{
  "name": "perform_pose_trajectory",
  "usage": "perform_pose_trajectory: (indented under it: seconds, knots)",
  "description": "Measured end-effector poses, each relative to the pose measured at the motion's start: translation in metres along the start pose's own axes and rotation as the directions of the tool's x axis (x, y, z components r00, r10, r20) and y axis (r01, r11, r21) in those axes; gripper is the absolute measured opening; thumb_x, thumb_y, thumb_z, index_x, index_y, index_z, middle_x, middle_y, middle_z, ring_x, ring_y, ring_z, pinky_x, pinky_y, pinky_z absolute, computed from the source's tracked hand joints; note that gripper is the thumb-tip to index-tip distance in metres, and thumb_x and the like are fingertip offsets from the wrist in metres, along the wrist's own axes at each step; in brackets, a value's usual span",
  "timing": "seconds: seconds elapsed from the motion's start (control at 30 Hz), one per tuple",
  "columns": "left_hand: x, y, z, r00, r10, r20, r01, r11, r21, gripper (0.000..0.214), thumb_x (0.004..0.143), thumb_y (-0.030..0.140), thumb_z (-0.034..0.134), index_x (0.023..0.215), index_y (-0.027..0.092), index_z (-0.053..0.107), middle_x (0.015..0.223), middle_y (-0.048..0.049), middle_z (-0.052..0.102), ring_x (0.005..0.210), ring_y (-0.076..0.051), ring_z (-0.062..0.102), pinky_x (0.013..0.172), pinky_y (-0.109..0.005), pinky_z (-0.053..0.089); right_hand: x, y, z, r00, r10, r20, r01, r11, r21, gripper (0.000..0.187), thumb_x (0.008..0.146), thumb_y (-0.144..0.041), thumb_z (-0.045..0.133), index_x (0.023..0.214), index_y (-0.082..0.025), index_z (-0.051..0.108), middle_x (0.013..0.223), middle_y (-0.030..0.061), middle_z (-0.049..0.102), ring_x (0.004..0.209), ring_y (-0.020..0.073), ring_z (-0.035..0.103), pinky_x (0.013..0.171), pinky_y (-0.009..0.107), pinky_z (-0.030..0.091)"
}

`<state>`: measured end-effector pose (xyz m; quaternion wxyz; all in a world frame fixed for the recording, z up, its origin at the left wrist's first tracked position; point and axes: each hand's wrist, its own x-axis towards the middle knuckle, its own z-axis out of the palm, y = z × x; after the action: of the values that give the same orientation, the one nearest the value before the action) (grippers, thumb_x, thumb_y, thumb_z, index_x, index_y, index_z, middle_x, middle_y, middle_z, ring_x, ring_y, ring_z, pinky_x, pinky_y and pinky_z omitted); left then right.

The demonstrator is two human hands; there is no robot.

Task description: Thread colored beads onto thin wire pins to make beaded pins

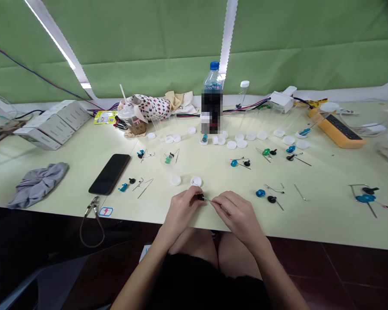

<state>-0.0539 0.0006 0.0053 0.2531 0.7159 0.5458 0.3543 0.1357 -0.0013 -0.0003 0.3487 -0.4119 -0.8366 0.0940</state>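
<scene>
Near the table's front edge, my left hand [182, 207] pinches a small black part [200, 196] between thumb and fingers. My right hand [237, 212] is closed on a thin metal rod [207, 199], whose far end meets the black part; whether it sits inside a hole is too small to tell. A bent wire rises by the left fingertips in front of a round white cap [196, 181]. To the right lie a blue piece [260, 193], a black knob-like piece [272, 199] and bent metal rods. A similar set with a blue clip-like piece [123, 187] lies to the left.
A phone [110, 174], a grey cloth band [39, 184] and white boxes [53, 125] are on the left. Behind stand a drink bottle [212, 103], a cup with straw [132, 120], clear tubes and several white caps [242, 144]. An orange power strip [338, 129] lies back right.
</scene>
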Motion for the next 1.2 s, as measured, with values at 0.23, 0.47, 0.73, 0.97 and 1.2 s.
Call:
perform_pose_trajectory:
  seconds: [0.23,0.47,0.73,0.97,1.2]
  knots:
    - [-0.001,-0.004,0.001,1.000,0.018,-0.008,-0.017,0.999,0.026,0.021,0.084,0.012,0.058,0.100,0.026,0.059,0.097,0.0006,0.073,0.084,-0.018,0.069,0.078,-0.029,0.051,-0.007,0.001,0.004,0.988,-0.151,0.012,0.149,0.949,-0.276,0.019,0.095,-0.009,0.047,0.101,-0.017,0.064,0.090,0.0085,0.068,0.079,0.0196,0.060,0.067,0.032,0.043]
    - [-0.003,-0.006,0.002,0.999,0.039,-0.002,-0.039,0.997,0.069,0.021,0.085,0.014,0.058,0.102,0.026,0.060,0.093,0.0011,0.072,0.079,-0.017,0.066,0.074,-0.028,0.050,-0.006,-0.001,0.002,0.984,-0.180,0.019,0.176,0.930,-0.322,0.023,0.096,-0.009,0.044,0.103,-0.016,0.065,0.087,0.0082,0.069,0.076,0.0190,0.060,0.063,0.032,0.042]
    - [-0.003,-0.006,0.001,0.999,0.048,0.010,-0.048,0.996,0.073,0.021,0.086,0.012,0.056,0.102,0.026,0.060,0.090,0.0006,0.070,0.077,-0.016,0.066,0.073,-0.027,0.050,-0.006,-0.001,0.008,0.985,-0.166,0.050,0.172,0.908,-0.381,0.020,0.095,-0.008,0.047,0.104,-0.015,0.063,0.088,0.0084,0.067,0.077,0.0193,0.059,0.062,0.032,0.040]
    - [-0.002,-0.006,0.000,0.998,0.066,0.023,-0.067,0.996,0.064,0.018,0.087,0.015,0.057,0.101,0.025,0.061,0.089,-0.0001,0.070,0.079,-0.017,0.065,0.073,-0.029,0.051,-0.002,-0.003,0.009,0.990,-0.116,0.080,0.138,0.913,-0.383,0.019,0.096,-0.009,0.044,0.097,-0.017,0.061,0.079,0.0053,0.063,0.072,0.0179,0.056,0.059,0.032,0.036]
    - [0.001,-0.002,-0.003,0.989,0.137,0.049,-0.136,0.991,-0.012,0.014,0.087,0.014,0.060,0.094,0.023,0.066,0.090,-0.0023,0.071,0.089,-0.020,0.062,0.079,-0.031,0.051,0.006,-0.001,0.004,0.994,-0.026,0.104,0.045,0.981,-0.189,0.025,0.101,-0.020,0.039,0.089,-0.018,0.060,0.075,0.0029,0.061,0.067,0.0157,0.056,0.060,0.029,0.037]
